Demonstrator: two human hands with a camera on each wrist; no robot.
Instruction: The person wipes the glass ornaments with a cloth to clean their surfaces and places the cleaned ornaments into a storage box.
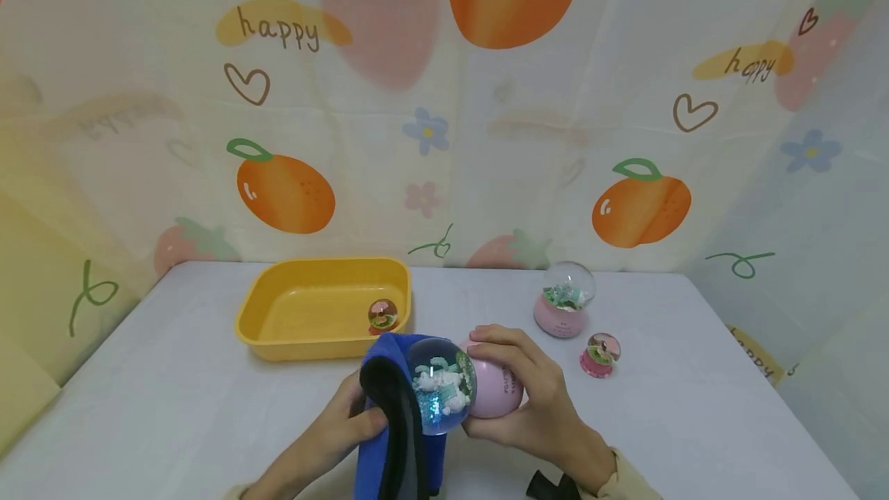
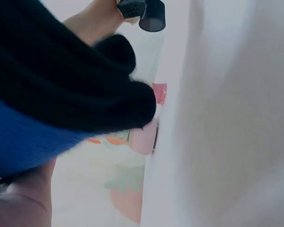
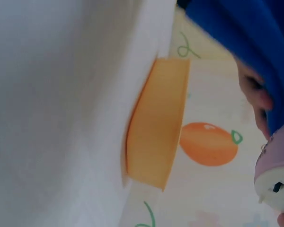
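1. The snow globe [image 1: 444, 392] is held on its side above the near middle of the table, its clear ball toward the left and its pink base [image 1: 501, 390] toward the right; inside the ball are a white figure, green bits and blue glitter.
2. The right hand [image 1: 535, 392] grips the pink base, its fingers over the top and its thumb below; in the right wrist view the white underside [image 3: 274, 194] of the base shows, with a small dark part on it.
3. The left hand [image 1: 336, 427] holds a blue cloth [image 1: 371, 461] between thumb and fingers; the cloth, edged with a black and grey band [image 1: 399, 423], lies against the left side of the ball.
4. Just beyond the hands, to the left, stands a yellow tray [image 1: 305, 349]; a small globe [image 1: 383, 316] sits in its near right corner.
5. To the right of the hands, farther back, another snow globe [image 1: 556, 319] stands upright on a pink base; near it, a little closer to the person, is a small pink-based globe [image 1: 600, 357].
6. All this is on or above a white-covered table [image 1: 174, 407]; behind it hangs a pale sheet [image 1: 375, 176] printed with oranges, strawberries, flowers and hearts.
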